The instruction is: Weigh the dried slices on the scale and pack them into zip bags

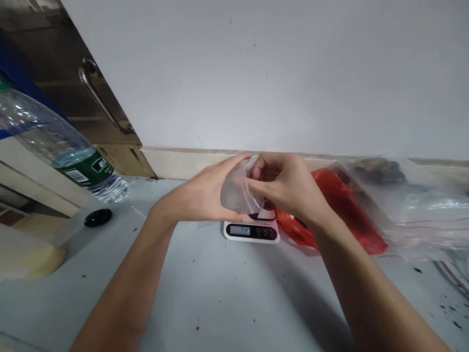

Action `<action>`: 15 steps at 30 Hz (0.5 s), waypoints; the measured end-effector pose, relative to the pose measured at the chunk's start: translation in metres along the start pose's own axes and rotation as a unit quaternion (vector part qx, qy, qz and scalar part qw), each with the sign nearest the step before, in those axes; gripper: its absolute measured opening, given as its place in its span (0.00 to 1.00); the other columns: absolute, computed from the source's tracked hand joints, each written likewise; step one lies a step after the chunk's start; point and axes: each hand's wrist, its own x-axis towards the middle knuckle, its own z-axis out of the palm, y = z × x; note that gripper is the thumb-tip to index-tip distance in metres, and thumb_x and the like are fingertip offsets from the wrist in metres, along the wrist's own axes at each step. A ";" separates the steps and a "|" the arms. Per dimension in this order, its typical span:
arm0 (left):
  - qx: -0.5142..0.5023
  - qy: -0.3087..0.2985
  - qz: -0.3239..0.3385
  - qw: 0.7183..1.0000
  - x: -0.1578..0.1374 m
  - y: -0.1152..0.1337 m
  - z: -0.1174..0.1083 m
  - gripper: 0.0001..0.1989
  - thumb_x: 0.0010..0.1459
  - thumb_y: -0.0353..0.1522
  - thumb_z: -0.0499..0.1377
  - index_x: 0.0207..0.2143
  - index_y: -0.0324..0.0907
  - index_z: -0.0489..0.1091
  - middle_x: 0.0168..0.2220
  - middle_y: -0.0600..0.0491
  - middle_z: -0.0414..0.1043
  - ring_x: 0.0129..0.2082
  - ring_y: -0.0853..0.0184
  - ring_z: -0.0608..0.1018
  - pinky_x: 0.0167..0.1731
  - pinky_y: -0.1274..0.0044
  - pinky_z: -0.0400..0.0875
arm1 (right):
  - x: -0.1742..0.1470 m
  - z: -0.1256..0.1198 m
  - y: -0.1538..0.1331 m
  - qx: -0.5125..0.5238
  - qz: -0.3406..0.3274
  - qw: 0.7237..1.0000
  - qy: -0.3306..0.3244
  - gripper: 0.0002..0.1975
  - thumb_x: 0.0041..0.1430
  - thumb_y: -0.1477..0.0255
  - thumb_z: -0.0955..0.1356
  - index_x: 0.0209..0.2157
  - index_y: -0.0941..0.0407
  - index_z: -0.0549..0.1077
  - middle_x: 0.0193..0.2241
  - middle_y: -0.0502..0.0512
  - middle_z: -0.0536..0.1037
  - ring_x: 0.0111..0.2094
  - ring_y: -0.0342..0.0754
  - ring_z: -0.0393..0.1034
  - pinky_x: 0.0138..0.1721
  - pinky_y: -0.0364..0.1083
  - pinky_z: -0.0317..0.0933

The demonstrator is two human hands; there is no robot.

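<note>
A small translucent plastic bag [236, 193] is between my two hands, above a white digital scale [252, 231]. My left hand [205, 193] is curved around the bag's left side, with thumb and fingers closed on it. Thumb and forefinger of my right hand [289, 178] pinch at the bag's mouth from the right. Digits are lit on the scale's display, and its weighing plate is mostly covered by the bag and hands. Something reddish-brown shows behind my right fingers, too hidden to name.
To the right lie a red plastic bag [331, 193] and clear zip bags [425, 210], one with dark contents. A water bottle [78, 151] and a black oval object [98, 217] are at left. The white wall [278, 73] rises close behind. Dark crumbs dot the table [220, 303].
</note>
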 end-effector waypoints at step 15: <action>0.043 -0.121 -0.114 0.985 0.001 -0.018 -0.002 0.41 0.54 0.45 0.67 0.69 0.47 0.61 0.70 0.45 0.65 0.69 0.48 0.66 0.65 0.62 0.63 | 0.007 0.001 0.018 -0.366 0.164 0.886 -0.233 0.18 0.51 0.68 0.76 0.46 0.53 0.80 0.44 0.59 0.85 0.40 0.56 0.78 0.33 0.46 0.61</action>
